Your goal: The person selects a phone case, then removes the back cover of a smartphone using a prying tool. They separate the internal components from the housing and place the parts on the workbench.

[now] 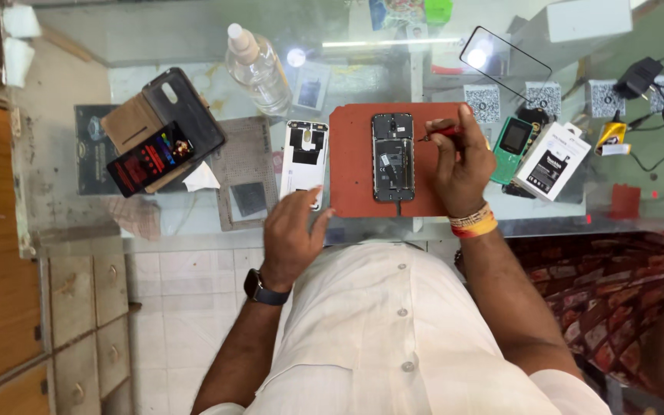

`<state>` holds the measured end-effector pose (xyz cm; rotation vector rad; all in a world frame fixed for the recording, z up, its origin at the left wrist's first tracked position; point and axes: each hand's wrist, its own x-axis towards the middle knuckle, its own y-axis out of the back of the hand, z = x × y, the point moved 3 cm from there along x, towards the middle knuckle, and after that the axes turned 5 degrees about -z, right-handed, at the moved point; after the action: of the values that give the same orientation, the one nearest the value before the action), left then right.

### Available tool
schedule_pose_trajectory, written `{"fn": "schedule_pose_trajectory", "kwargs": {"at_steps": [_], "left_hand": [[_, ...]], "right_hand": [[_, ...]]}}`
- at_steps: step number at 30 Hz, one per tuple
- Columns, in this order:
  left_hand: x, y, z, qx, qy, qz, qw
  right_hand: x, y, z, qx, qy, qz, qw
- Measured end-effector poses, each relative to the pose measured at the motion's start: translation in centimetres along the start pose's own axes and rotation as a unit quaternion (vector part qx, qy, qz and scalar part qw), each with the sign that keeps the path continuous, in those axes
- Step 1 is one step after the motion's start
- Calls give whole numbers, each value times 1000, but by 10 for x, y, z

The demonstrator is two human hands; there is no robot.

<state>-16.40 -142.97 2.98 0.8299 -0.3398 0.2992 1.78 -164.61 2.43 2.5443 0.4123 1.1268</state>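
Observation:
An opened phone (pixel 393 157) with its back removed lies on a red-brown work mat (pixel 353 165) on a glass counter. My right hand (pixel 461 163) grips a small red-handled screwdriver (pixel 439 134), whose tip points at the phone's upper right edge. Orange and yellow bands circle that wrist. My left hand (pixel 290 234) hovers with fingers spread over the lower end of a white phone back cover (pixel 303 157), just left of the mat. A dark watch sits on that wrist.
A clear spray bottle (pixel 257 68), a grey mesh pad (pixel 244 169), a black phone case with a dark phone (pixel 164 131), a green keypad phone (pixel 512 147), a white box (pixel 552 161), a screen glass (pixel 505 61) and a charger with cables (pixel 643 77) lie around.

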Motion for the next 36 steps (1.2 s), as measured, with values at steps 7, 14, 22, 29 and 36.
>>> {"fn": "schedule_pose_trajectory", "kwargs": {"at_steps": [7, 14, 22, 29, 36], "left_hand": [[-19, -6, -27, 44, 9, 99, 994], [-1, -18, -24, 34, -5, 48, 998], [23, -23, -9, 6, -40, -29, 999], [31, -27, -3, -22, -80, -67, 994], [31, -35, -2, -41, -84, -107, 990]], "right_hand": [[-1, -13, 21, -7, 7, -31, 999], [1, -16, 29, -19, -9, -41, 999], [2, -20, 29, 1, -9, -46, 999], [18, -12, 13, -151, 60, -66, 984], [27, -11, 2, -123, 45, -81, 988]]}}
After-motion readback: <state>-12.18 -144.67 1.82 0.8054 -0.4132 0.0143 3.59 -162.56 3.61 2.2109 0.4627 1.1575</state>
